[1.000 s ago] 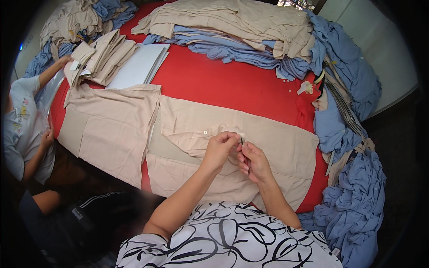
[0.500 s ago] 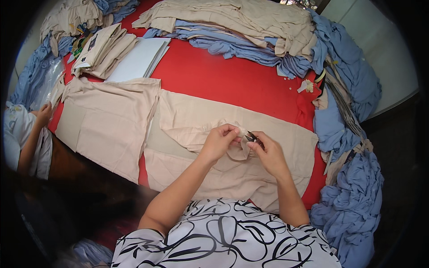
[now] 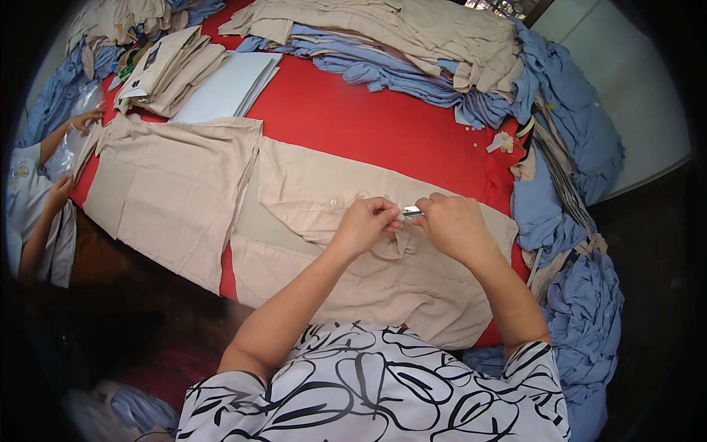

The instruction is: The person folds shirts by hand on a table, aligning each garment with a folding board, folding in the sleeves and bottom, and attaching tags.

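Note:
A beige garment (image 3: 331, 173) with a small pale button lies spread in front of me, its middle bunched up. My left hand (image 3: 362, 227) pinches a gathered bit of its cloth between thumb and fingers. Closed around a pair of small thread snips (image 3: 413, 211), my right hand (image 3: 458, 227) is just right of the left one. The metal blades point left, toward the pinched cloth, and the handles are hidden in my palm. Whether the blades touch the cloth, I cannot tell.
Another beige garment (image 3: 177, 166) lies to the left, near a co-worker's hands (image 3: 57, 195). White sheets (image 3: 217, 88) and folded beige garments (image 3: 166, 70) sit beyond. Beige and blue clothes (image 3: 390, 33) line the red table's (image 3: 324, 103) far side; blue clothes (image 3: 578, 317) hang at right.
My right hand has turned over, back upward, with its elbow swung outward, and the snips now point left. The left hand keeps its pinch. A second co-worker's hand has appeared at the left.

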Demonstrator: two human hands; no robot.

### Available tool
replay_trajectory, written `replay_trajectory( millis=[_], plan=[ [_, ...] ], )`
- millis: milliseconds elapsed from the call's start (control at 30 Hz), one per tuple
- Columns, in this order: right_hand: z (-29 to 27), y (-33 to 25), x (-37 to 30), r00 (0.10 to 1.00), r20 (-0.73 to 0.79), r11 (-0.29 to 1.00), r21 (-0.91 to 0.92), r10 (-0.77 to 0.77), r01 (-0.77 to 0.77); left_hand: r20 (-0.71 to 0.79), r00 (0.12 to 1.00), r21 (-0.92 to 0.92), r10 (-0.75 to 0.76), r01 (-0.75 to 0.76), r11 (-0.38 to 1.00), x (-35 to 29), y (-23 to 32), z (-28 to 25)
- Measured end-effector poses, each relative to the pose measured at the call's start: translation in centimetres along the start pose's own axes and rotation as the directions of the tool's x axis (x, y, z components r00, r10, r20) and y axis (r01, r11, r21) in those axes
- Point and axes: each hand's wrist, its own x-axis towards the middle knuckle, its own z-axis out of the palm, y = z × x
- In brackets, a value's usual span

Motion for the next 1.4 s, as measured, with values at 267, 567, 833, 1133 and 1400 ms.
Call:
replay_trajectory(
  millis=[267,567,833,1133,1400],
  plan=[
    [-1.1,0.6,0.8,0.982,0.176,0.998,-0.004,-0.065,0.067,-0.011,0.999,0.1,0.036,-0.035,0.994,0.4,-0.5,0.1],
    [-2.5,2.1,3.8,0.866,0.493,0.995,0.088,-0.081,0.043,-0.008,0.995,0.292,0.1,-0.093,0.952,-0.1,0.1,0.2],
    [-2.3,2.4,5.0,0.811,0.579,0.991,0.13,-0.085,0.011,-0.001,0.993,0.303,0.119,-0.114,0.946,0.0,-0.4,-0.1],
    [-1.3,2.1,3.8,0.855,0.512,0.996,0.065,-0.081,0.056,0.019,0.999,0.312,0.031,-0.036,0.949,-0.5,-0.1,0.2],
    [7.2,2.8,0.6,0.976,0.125,0.545,0.813,0.181,-0.205,-0.05,0.998,-0.257,0.038,-0.05,0.965,-0.8,-3.3,0.6]
  ],
)
